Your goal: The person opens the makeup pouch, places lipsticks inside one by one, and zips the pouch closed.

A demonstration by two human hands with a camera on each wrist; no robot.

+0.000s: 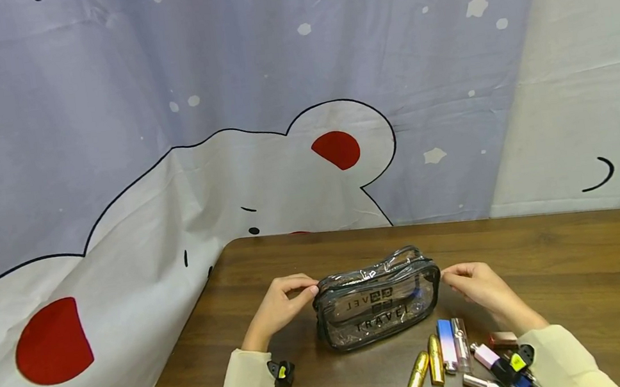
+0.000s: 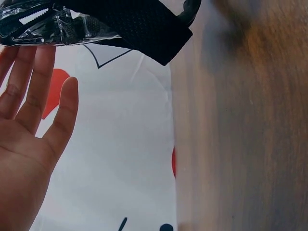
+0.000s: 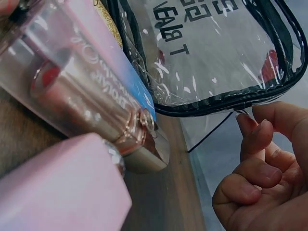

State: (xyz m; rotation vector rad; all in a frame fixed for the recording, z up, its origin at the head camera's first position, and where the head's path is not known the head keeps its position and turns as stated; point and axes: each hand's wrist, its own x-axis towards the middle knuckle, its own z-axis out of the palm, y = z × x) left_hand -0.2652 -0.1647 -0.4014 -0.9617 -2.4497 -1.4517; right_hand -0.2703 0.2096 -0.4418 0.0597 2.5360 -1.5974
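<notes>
Both hands on the clear pouch (image 1: 378,304), one at each end, and it's held up on its long side!
Over on the left, the left hand (image 1: 279,307) has thumb and forefinger nearly together on the pouch's upper corner, the other fingers extended; across at the far end, the right hand (image 1: 478,286) pinches the edge between thumb and forefinger, remaining fingers curled in. A two-ended hold, presumably because such soft plastic would sag otherwise. The pouch sits mid-tabletop (image 1: 574,264), short of the far edge; whether its base bears weight, I can't tell. Nearer the person, two gold tubes (image 1: 418,376) and a blue-and-pink tube (image 1: 447,344) lie grouped by the right wrist, probably for easy reach.
</notes>
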